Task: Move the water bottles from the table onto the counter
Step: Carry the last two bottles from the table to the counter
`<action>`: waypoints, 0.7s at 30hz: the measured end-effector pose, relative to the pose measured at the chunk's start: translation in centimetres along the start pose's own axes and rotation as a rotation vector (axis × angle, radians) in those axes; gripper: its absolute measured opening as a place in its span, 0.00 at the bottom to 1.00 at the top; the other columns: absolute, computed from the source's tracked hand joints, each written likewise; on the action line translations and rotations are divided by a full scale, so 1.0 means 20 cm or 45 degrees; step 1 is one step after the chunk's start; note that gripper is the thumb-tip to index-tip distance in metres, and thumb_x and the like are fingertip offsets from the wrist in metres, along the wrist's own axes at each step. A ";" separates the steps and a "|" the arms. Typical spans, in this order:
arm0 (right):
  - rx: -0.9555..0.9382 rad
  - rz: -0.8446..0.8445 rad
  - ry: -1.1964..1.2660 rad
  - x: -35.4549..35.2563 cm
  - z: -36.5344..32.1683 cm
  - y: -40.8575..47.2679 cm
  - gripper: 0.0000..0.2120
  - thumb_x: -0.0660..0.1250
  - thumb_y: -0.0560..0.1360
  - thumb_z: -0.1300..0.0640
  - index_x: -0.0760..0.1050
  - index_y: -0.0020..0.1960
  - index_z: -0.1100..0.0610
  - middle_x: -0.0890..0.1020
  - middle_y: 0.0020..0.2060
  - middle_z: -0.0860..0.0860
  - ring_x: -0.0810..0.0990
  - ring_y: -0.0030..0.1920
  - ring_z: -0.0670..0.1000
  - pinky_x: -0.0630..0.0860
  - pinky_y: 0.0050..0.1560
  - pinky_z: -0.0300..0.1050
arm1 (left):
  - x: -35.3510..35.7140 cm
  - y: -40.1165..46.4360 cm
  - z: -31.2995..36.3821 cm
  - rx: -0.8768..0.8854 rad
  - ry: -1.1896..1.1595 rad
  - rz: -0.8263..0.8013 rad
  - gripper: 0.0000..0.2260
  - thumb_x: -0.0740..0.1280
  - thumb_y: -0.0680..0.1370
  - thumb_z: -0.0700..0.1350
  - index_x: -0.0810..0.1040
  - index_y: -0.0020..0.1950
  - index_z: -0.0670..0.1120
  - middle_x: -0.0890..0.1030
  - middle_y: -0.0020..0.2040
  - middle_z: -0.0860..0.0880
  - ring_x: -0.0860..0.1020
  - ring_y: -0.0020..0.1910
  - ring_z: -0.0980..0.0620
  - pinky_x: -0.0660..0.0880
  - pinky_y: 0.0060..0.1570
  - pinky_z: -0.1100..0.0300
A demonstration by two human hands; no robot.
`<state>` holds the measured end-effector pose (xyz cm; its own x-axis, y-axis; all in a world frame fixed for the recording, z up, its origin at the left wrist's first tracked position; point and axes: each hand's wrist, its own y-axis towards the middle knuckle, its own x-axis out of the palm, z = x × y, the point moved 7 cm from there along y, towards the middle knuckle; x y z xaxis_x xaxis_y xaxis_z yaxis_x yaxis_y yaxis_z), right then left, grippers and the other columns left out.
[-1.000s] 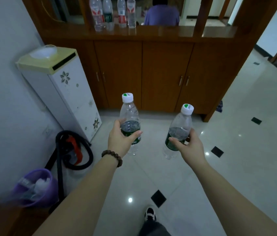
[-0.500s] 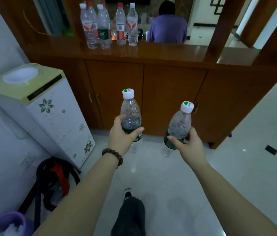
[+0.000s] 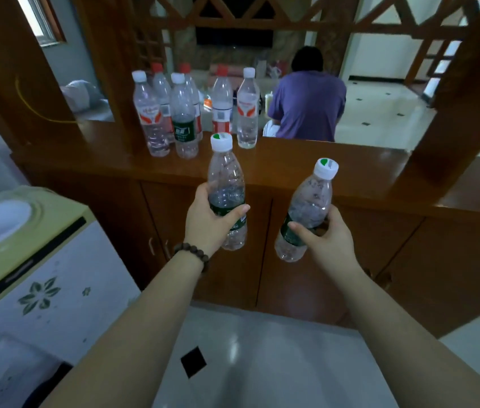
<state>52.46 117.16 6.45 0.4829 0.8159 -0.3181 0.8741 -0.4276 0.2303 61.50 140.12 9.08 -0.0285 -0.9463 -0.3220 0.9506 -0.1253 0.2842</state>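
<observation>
Bottles fill both of your hands. Your left hand (image 3: 209, 222) grips the left bottle (image 3: 227, 195) around its green label, with the thumb laid across the front of the label and the fingers curled behind it, out of sight apart from their tips at the left edge of the plastic. That bottle stands nearly upright, its white cap (image 3: 221, 141) above your hand and its clear base hanging below your palm. A bead bracelet (image 3: 192, 254) sits on that wrist.

Your right hand (image 3: 328, 240) holds the right bottle (image 3: 306, 213) lower down, also at the green label. The thumb presses across the front of the label and the fingers wrap round the right side. This bottle tilts, its white cap (image 3: 325, 168) leaning up and to the right, its base pointing down and left past your thumb. The two bottles are near each other but apart.

Both bottles are in the air in front of the wooden counter (image 3: 306, 166), over the cabinet doors (image 3: 224, 275) and not resting on the top. The left bottle's cap overlaps the counter's surface in this view, just in front of the bottles on the counter (image 3: 185, 119), a cluster with red and white caps standing upright toward the left of the top.

A water dispenser (image 3: 26, 260) stands at your left against the wall. Beyond the counter a person in a purple shirt (image 3: 309, 104) sits facing away from you.
</observation>
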 end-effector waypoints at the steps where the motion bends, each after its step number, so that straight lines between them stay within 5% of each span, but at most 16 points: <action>1: -0.032 0.000 0.010 0.02 -0.04 0.10 0.28 0.75 0.66 0.46 0.69 0.62 0.48 0.76 0.49 0.36 0.74 0.48 0.27 0.72 0.40 0.23 | 0.00 0.11 0.02 0.023 0.003 0.013 0.32 0.76 0.67 0.53 0.68 0.66 0.47 0.74 0.56 0.57 0.74 0.55 0.59 0.71 0.47 0.71; 6: -0.145 -0.023 0.000 0.13 -0.17 0.53 0.29 0.75 0.66 0.47 0.69 0.63 0.50 0.77 0.52 0.38 0.75 0.51 0.32 0.72 0.46 0.23 | 0.00 0.54 0.07 0.107 0.010 0.074 0.30 0.76 0.66 0.54 0.70 0.64 0.49 0.75 0.55 0.59 0.74 0.53 0.65 0.71 0.50 0.72; 13: -0.225 -0.080 0.001 0.29 -0.19 1.03 0.28 0.75 0.66 0.46 0.70 0.62 0.49 0.78 0.51 0.40 0.74 0.50 0.28 0.71 0.44 0.23 | 0.04 0.95 0.02 0.120 0.072 0.156 0.27 0.76 0.67 0.53 0.69 0.62 0.55 0.75 0.57 0.58 0.74 0.58 0.57 0.74 0.59 0.56; 17: -0.261 -0.180 -0.016 0.39 -0.17 1.27 0.28 0.74 0.66 0.45 0.69 0.62 0.49 0.77 0.54 0.42 0.75 0.55 0.39 0.73 0.52 0.33 | 0.09 1.12 -0.03 0.064 0.120 0.182 0.31 0.76 0.67 0.53 0.68 0.66 0.48 0.75 0.61 0.52 0.74 0.61 0.52 0.73 0.60 0.51; 21: -0.287 -0.281 -0.016 0.50 -0.15 1.43 0.26 0.74 0.66 0.45 0.69 0.60 0.47 0.76 0.52 0.40 0.74 0.54 0.40 0.73 0.53 0.36 | 0.13 1.25 -0.07 0.023 0.181 0.214 0.33 0.75 0.67 0.55 0.67 0.66 0.45 0.75 0.62 0.49 0.74 0.61 0.50 0.74 0.59 0.52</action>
<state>82.13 114.34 12.68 0.2844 0.8739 -0.3942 0.9251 -0.1423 0.3520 85.63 134.94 13.98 0.1751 -0.9029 -0.3925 0.9326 0.0243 0.3602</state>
